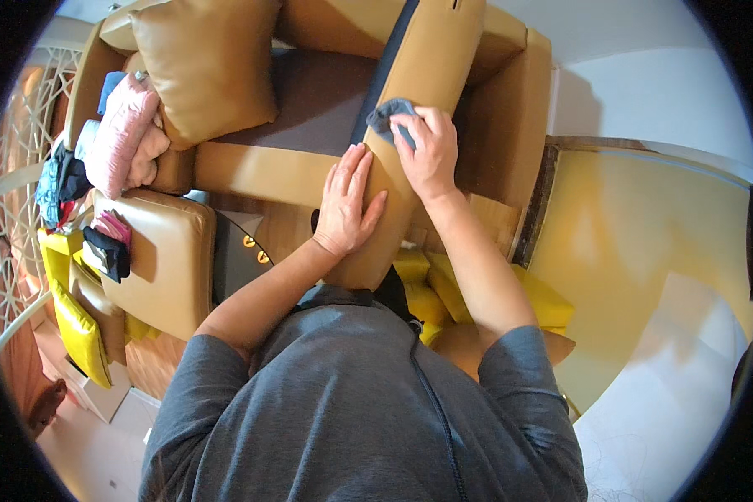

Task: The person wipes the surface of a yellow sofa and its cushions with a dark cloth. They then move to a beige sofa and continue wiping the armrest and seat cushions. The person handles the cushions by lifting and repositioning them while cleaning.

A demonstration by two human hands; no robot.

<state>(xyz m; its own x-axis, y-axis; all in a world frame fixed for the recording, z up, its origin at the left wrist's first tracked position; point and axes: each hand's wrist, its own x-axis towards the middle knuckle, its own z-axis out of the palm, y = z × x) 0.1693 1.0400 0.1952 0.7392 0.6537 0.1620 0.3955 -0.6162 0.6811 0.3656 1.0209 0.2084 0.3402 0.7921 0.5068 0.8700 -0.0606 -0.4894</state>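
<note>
A long tan leather sofa cushion point(439, 63) stands on edge across the sofa, its near end against my body. My left hand point(350, 203) lies flat on the cushion's tan side with its fingers stretched out. Farther along and to the right, my right hand point(427, 151) grips a dark grey cloth point(386, 117) and presses it to the cushion's surface. Part of the cloth is hidden under my fingers. A dark strip runs down the cushion's left edge, beside the cloth.
The tan sofa point(259, 170) has a dark seat base and a large tan pillow point(205, 71). At left, a pink puffy bundle point(119, 138) lies near folded clothes point(107, 251) on a tan ottoman point(163, 268). Yellow cushions point(544, 303) sit beside my right elbow. A white wall point(653, 105) rises at right.
</note>
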